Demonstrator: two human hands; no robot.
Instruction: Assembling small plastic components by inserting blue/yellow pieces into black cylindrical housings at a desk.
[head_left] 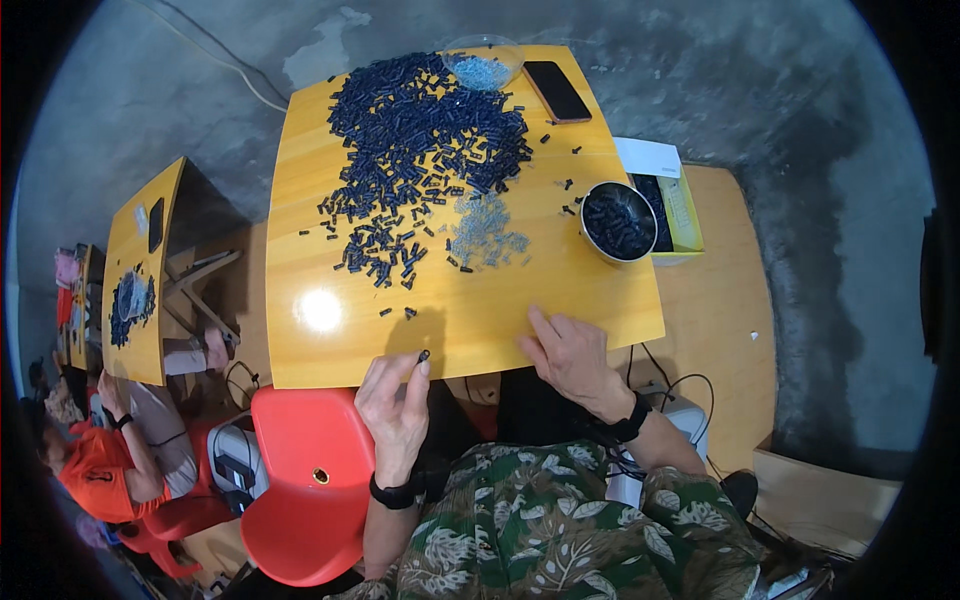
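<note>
Between the thumb and finger of my left hand (393, 405) is a small black cylindrical part (424, 356), held just over the table's front edge. My right hand (572, 362) rests low over the same edge, its thumb and index finger apart with nothing visible between them. Ahead of both hands, a large heap of black cylindrical parts (400, 120) spreads over the yellow table (600, 310). A small scatter of pale, clear-looking pieces (484, 232) lies at the heap's near right side. A round bowl (650, 245) holding more black parts (618, 222) stands at the right edge.
At the far edge, a clear bowl (520, 60) contains light-blue pieces, with a phone (558, 92) to its right. A yellow box (685, 235) sits beyond the right edge. A red chair (310, 430) stands left of me; farther left, a person in orange (100, 470) sits at another table (140, 250).
</note>
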